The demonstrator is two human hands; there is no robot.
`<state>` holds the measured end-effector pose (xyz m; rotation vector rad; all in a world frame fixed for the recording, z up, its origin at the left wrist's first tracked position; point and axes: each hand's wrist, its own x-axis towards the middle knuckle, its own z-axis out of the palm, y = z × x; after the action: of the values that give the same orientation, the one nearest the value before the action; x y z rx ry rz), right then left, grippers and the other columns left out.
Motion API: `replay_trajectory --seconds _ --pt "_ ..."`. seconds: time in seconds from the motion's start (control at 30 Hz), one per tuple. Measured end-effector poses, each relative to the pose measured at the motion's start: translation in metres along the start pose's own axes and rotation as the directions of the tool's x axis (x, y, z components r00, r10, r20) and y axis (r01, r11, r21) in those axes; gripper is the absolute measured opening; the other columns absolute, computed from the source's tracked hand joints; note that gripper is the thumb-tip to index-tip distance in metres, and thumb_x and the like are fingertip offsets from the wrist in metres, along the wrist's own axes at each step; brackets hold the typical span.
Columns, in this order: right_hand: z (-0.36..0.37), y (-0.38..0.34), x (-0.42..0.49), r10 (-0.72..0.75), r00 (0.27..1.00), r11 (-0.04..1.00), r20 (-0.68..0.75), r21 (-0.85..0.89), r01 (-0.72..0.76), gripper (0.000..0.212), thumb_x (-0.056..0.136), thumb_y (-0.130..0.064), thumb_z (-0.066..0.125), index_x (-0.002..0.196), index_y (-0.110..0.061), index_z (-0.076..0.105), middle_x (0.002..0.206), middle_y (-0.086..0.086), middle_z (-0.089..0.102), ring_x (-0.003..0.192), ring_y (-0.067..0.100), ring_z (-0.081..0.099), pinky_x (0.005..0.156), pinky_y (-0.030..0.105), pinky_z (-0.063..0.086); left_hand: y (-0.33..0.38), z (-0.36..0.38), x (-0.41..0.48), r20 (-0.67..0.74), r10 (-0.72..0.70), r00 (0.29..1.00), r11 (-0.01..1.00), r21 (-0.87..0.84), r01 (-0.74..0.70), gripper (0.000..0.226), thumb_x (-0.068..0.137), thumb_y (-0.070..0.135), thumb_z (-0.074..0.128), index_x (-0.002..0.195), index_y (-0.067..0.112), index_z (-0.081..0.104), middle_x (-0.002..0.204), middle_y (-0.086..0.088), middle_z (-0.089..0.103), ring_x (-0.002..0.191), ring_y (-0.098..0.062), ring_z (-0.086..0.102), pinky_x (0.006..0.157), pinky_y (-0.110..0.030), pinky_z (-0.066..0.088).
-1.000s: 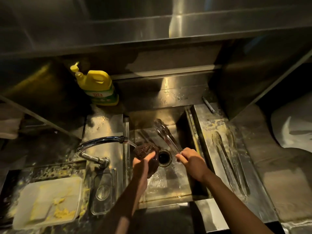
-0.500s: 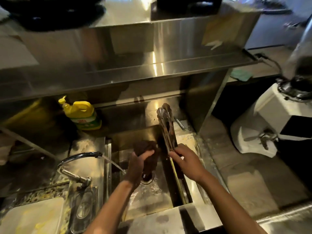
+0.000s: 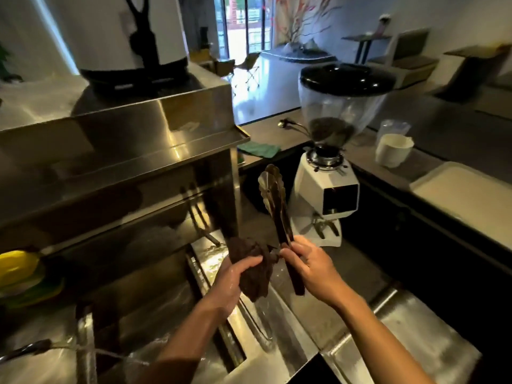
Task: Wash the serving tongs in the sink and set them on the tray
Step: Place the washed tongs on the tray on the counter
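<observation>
Nearest, at the bottom left, a faucet spout [image 3: 26, 349] sends a thin stream of water toward the steel sink [image 3: 177, 306], whose basin shines wet. Just above it, the left hand [image 3: 235, 278] is curled around a dark brown scrubbing cloth [image 3: 253, 268], thumb on top, gripping it in a bunch. Beside it, the right hand [image 3: 311, 268] pinches the serving tongs [image 3: 278, 217] near their hinge end, fingers wrapped around the handles, which stick out below the palm. The tongs stand nearly upright, raised clear of the sink and over its right rim, with the two scalloped tips pressed close together at the top. The cloth touches the tongs' lower part next to the right thumb. At the left edge sits a blurred yellow detergent bottle [image 3: 19, 268]. Farther back on the table stands a white coffee grinder [image 3: 329, 187] with a clear bean hopper and black lid, and behind it a green cloth [image 3: 259, 149]. A white cup [image 3: 393, 151] stands to the grinder's right.
</observation>
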<state>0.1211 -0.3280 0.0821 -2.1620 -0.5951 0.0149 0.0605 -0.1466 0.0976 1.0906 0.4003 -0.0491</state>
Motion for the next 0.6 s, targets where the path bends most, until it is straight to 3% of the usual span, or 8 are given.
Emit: replay_trajectory --seconds 0.1,0.2,0.27,0.47,0.6 --pt "-0.043 0.02 -0.015 0.067 0.995 0.996 -0.071 -0.059 -0.071 0.056 0.091 -0.063 0.036 0.09 -0.018 0.07 0.091 -0.009 0.055 0.093 0.011 0.056 0.081 0.035 0.046 -0.012 0.045 0.007 0.089 -0.033 0.995 0.999 0.031 0.031 0.024 0.081 -0.006 0.062 0.084 0.011 0.079 0.095 -0.015 0.075 0.088 -0.026 0.072 0.081 -0.034 0.057" --pt "-0.083 0.043 -0.038 0.096 0.979 0.991 -0.178 -0.075 -0.11 0.049 0.095 -0.055 0.041 0.087 -0.016 0.069 0.092 -0.006 0.058 0.093 0.012 0.058 0.082 0.042 0.049 -0.028 0.091 0.014 0.161 -0.063 0.985 0.997 0.055 0.055 0.023 0.082 -0.007 0.061 0.084 0.01 0.077 0.09 -0.014 0.075 0.084 -0.024 0.072 0.078 -0.033 0.056" --pt "-0.107 0.056 -0.054 0.141 0.964 0.985 -0.225 -0.066 -0.16 0.046 0.095 -0.054 0.043 0.092 -0.018 0.072 0.096 -0.007 0.06 0.096 0.011 0.059 0.082 0.042 0.05 -0.036 0.118 0.014 0.228 -0.092 0.969 0.994 0.08 0.075 0.02 0.086 -0.006 0.059 0.089 0.008 0.073 0.09 -0.014 0.076 0.084 -0.023 0.073 0.077 -0.031 0.057" --pt "-0.173 0.084 -0.104 0.284 0.891 0.942 -0.353 -0.068 -0.327 0.038 0.094 -0.048 0.047 0.097 -0.022 0.075 0.093 -0.01 0.058 0.094 0.01 0.058 0.082 0.037 0.049 -0.067 0.194 0.012 0.402 -0.222 0.888 0.97 0.181 0.16 0.02 0.089 0.005 0.063 0.109 0.005 0.066 0.11 -0.02 0.072 0.106 -0.032 0.069 0.1 -0.047 0.05" --pt "-0.206 0.098 -0.132 0.328 0.845 0.919 -0.422 -0.065 -0.389 0.029 0.1 -0.036 0.054 0.092 -0.018 0.075 0.089 -0.011 0.057 0.089 0.008 0.057 0.078 0.034 0.047 -0.085 0.234 0.011 0.487 -0.249 0.837 0.957 0.257 0.136 0.027 0.085 0.013 0.066 0.112 0.008 0.067 0.113 -0.015 0.072 0.11 -0.028 0.067 0.101 -0.044 0.048"
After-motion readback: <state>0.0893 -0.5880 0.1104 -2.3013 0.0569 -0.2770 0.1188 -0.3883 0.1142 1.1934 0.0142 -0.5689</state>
